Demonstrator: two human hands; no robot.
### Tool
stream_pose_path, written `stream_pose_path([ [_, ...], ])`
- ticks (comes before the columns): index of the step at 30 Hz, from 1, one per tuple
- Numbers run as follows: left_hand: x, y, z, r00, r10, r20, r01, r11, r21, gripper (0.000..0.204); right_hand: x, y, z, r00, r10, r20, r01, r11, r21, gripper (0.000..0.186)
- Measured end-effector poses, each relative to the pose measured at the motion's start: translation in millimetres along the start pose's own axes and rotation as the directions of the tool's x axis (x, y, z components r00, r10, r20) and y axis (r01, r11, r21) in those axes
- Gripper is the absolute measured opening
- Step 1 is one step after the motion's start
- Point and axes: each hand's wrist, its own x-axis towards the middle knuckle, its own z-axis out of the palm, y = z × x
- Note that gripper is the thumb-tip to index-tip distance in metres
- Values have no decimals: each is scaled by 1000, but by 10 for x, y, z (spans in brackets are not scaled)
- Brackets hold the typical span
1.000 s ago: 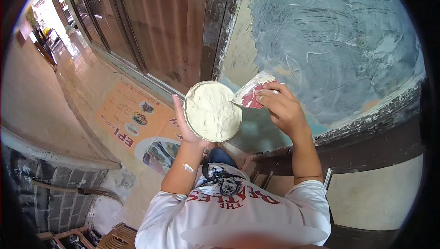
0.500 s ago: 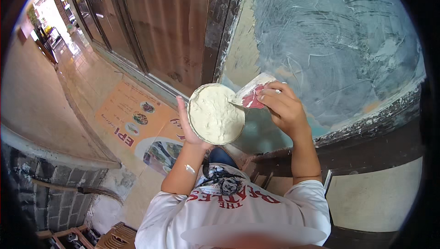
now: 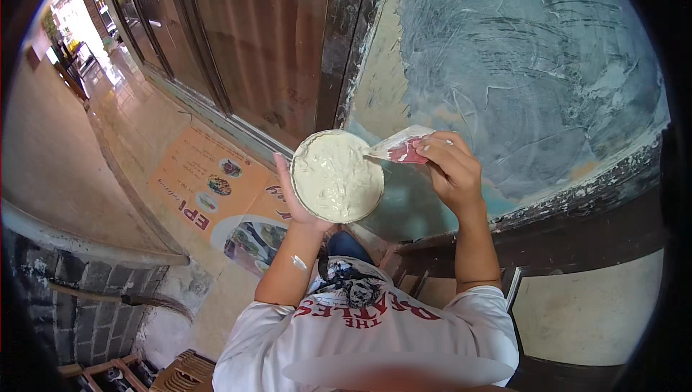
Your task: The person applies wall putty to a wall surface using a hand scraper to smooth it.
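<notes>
My left hand (image 3: 304, 213) supports a round tub of cream-coloured putty (image 3: 337, 178) from its left side and below, thumb up along the wall. The tub's open top faces up and is full of thick, lumpy putty. In my right hand (image 3: 454, 168) is a flat putty scraper (image 3: 408, 150), red and smeared with white, pinched between thumb and fingers. Its left corner touches or hangs over the tub's right rim. Bits of putty cling to my right fingers, and a white smear marks my left forearm.
Ahead on the right stands a wall (image 3: 526, 82) coated in patchy grey-blue putty. Dark-framed glass panels (image 3: 259, 38) adjoin it on the left. An orange printed banner (image 3: 198, 175) lies on the tiled floor. Grey blockwork (image 3: 94, 305) and a wooden rack (image 3: 184, 372) are at lower left.
The scraper has tilted flatter at the tub's right rim, and my right hand has shifted slightly. The tub has moved a little up and left, and its putty surface looks smoother.
</notes>
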Motion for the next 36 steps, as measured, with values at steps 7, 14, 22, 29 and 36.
stream_pose_path([
  [7,183,-112,-166,999,-7,43,9,998,-58,95,-290,56,228,983,142,-114,-143,990,2,27],
  [14,648,-247,-325,1000,-11,18,12,999,-30,93,-468,255,433,934,313,-170,-323,946,-35,18],
  [22,980,-350,-610,1000,15,-21,-16,1000,-27,91,-334,764,475,797,477,-370,-543,834,-96,15],
  [29,793,-207,-686,995,13,-94,-16,999,-29,89,-373,942,539,776,484,-405,-590,784,-193,16],
  [36,805,-88,-801,996,61,-65,-62,998,-12,91,-298,786,482,741,597,-307,-647,757,-89,18],
])
